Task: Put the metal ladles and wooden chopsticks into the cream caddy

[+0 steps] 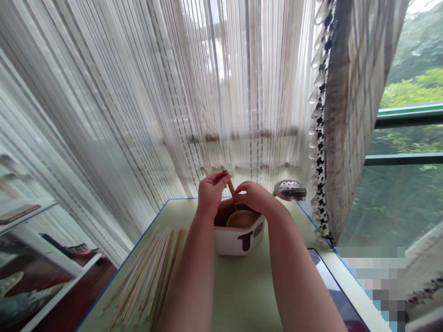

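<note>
Sheer curtain with many pale and grey stripes (pixel 207 92) hangs behind a pale green tabletop with a blue edge (pixel 242 295). To the right of it, a heavier beige patterned curtain (pixel 353 106) hangs beside a window (pixel 408 133), where green leaves are visible.

On the tabletop, toward its far edge, stands a white angular box with dark brown markings (pixel 226 242). It is upright, and all other places I give from this box. Inside the box lies a round, brown, wooden-looking piece (pixel 244 219), partly above the front rim.

Above the box, the left hand (pixel 210 188) has a narrow grip: thumb and fingers pinch the upper end of a slim brown stick (pixel 230 185), which leans and points down into the box (whether it is joined to the round piece, I cannot tell). The right hand (pixel 255 196) is over the right side of the box, with its fingertips at the lower part of the stick; how firm this grip is, I cannot tell.

Just beyond the box, to the right, shows the head of a metal spoon with small holes (pixel 286 188), partly blurred. Left of the box lie many long, thin, light wooden sticks (pixel 148 276), roughly side by side. Nearer than the box, on the right, is a flat dark screen with black border (pixel 335 286), partly covered by the right forearm.
</note>
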Motion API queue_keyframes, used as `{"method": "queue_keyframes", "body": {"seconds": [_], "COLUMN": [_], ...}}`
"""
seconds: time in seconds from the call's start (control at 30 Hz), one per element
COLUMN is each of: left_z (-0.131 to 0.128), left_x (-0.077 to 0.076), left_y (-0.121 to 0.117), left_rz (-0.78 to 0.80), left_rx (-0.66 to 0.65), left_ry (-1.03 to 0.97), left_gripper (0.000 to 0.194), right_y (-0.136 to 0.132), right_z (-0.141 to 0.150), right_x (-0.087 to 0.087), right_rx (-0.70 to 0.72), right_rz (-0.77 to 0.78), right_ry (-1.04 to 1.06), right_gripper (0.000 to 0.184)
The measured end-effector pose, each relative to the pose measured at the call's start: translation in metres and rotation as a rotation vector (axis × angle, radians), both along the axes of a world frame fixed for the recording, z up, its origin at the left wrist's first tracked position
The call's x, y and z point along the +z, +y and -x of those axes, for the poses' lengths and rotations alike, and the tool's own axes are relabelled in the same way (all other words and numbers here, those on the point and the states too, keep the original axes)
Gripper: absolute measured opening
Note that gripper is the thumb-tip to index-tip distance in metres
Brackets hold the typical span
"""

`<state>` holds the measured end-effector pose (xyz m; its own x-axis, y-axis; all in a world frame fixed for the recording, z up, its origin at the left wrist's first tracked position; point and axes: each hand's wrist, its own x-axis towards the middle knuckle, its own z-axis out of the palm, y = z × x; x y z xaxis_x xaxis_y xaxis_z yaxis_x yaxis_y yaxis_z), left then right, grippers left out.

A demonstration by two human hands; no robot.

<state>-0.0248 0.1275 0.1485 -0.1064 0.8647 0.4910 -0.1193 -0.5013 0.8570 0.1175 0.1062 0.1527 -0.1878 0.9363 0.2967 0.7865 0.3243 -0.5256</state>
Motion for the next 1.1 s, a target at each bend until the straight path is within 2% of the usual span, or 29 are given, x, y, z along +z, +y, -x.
{"method": "queue_keyframes", "body": {"seconds": [0.1,0.33,0.83,1.0,1.1], "left_z": [-0.0006,-0.0034,0.0032,0.0046,0.006], "left_x": [-0.0025,-0.0074,-0.0037,-0.0043,-0.0048], "left_y": [0.0021,0.005,-0.0001,-0.0011,-0.0003], "left_rz": [-0.006,0.006,0.01,0.004,0.001], "left_rx": [-0.044,-0.125,-0.163,-0.215,-0.228], "left_ry": [-0.056,-0.139,-0.019,0.001,0.013], "left_gripper": [0.031,0.029,0.027,0.026,0.026], "right_y": [-0.0024,-0.0063,-0.0025,-0.002,-0.0048], "right_z": [0.0008,-0.0002,-0.002,-0.0047,-0.0049], "right_x": [0.0009,0.0059,0.0028,0.0003,0.0031], "right_rx": [-0.007,-0.083,-0.049,-0.036,-0.005], "right_rz": [0.08,0.064,0.072,-0.004,-0.02], "right_ry": [-0.017,-0.082,-0.053,-0.008,0.009], "right_gripper": [0.021,0.02,0.015,0.03,0.03]}}
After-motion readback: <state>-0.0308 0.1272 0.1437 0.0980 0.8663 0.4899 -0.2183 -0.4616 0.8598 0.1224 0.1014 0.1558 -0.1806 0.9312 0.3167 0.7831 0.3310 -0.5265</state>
